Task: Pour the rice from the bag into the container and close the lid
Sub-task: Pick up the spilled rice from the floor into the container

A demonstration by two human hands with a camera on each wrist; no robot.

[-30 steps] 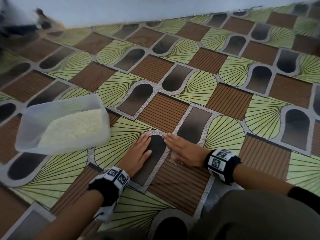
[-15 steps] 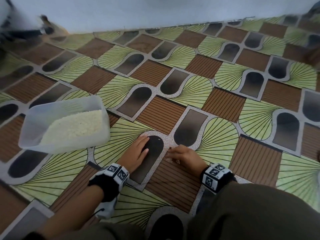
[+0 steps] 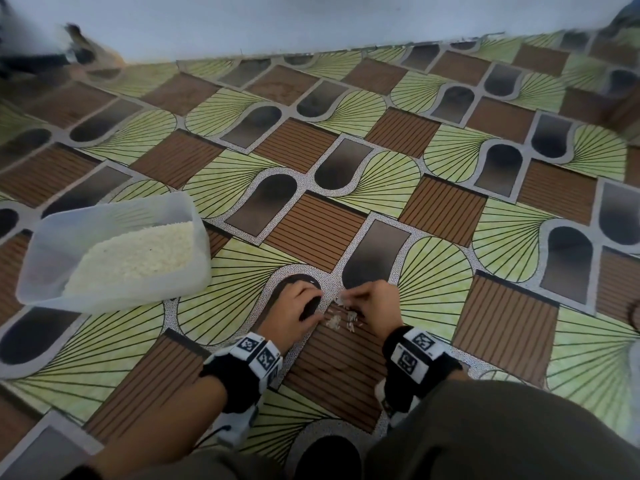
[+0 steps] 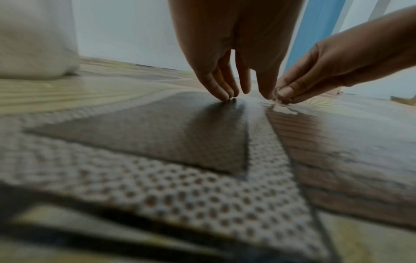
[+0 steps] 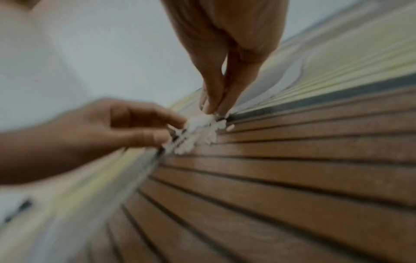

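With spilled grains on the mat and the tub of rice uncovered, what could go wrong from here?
1. The spilled grains are small and scattered between the left hand and right hand; fingertip gathering may leave some behind on the patterned mat, where they are hard to spot.
2. The container stands lidless to the left; grains carried over could drop on the way.
3. No lid is in view, so closing may be delayed.

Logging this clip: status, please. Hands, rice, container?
Left hand open, fingertips on floor mat. Right hand pinching spilled rice between both hands. Container left, part-filled, no lid on. Nothing in the way.
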